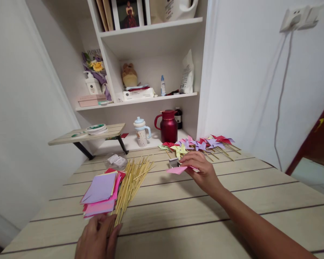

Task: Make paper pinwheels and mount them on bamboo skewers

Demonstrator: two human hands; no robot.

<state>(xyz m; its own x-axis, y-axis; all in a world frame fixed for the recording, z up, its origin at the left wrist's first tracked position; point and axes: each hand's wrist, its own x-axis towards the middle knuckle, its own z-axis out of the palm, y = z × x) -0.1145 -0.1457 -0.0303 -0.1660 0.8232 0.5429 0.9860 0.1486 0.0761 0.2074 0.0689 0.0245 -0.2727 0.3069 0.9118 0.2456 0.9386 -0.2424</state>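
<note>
My left hand [97, 239] rests at the near end of a bundle of thin bamboo sticks [131, 180], fingers pinched on them. Beside the sticks lies a stack of coloured paper squares [101, 192], lilac on top, pink and red below. My right hand [202, 171] reaches out over the wooden table [232, 201] and holds a folded pink paper piece [176, 169], with a small metal object [174, 162] right behind it. Just beyond lies a row of finished paper pinwheels [202, 144] in red, lilac and yellow.
A dark red jug [167, 126] and a small pale bottle [141, 132] stand at the back under white shelves [151, 99]. A little wooden stand [88, 135] sits back left, a clear plastic bag [116, 160] near it. White walls close both sides.
</note>
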